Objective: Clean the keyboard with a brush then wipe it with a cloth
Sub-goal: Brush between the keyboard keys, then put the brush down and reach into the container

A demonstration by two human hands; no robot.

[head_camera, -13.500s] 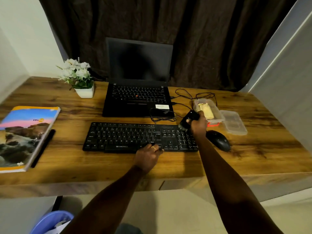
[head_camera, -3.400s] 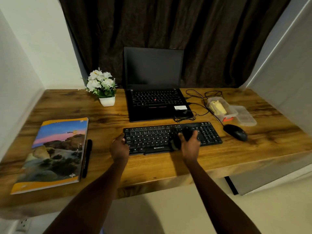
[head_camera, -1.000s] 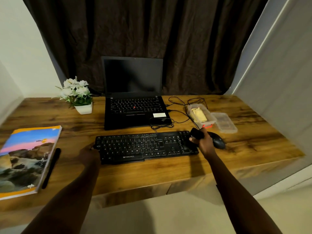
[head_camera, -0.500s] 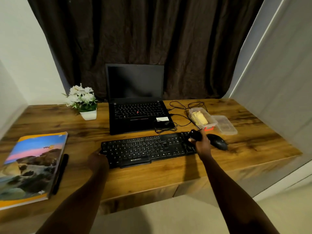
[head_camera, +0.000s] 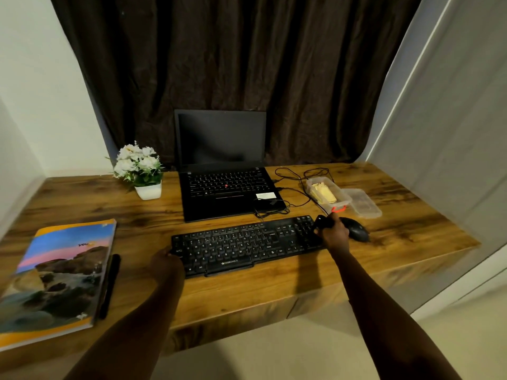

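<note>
A black keyboard [head_camera: 247, 242] lies slightly askew on the wooden desk [head_camera: 260, 292], in front of the laptop. My left hand [head_camera: 167, 263] rests against its left end, fingers curled at the edge. Over the number pad at the right end, my right hand [head_camera: 333, 234] is closed around a small black brush [head_camera: 321, 222]. A yellow cloth [head_camera: 323, 192] sits folded in a clear plastic container [head_camera: 344, 197] behind my right hand.
An open black laptop [head_camera: 225, 187] with cables [head_camera: 290, 176] stands behind the keyboard. A black mouse [head_camera: 356, 232] lies right of my right hand, the container's lid [head_camera: 362, 202] beyond it. A flower pot [head_camera: 146, 189], a book [head_camera: 60, 272] and a pen [head_camera: 109, 283] are at the left.
Over the last seconds my right hand has carried the brush from the keyboard's middle to its right end. In the last half second both hands have stayed nearly still.
</note>
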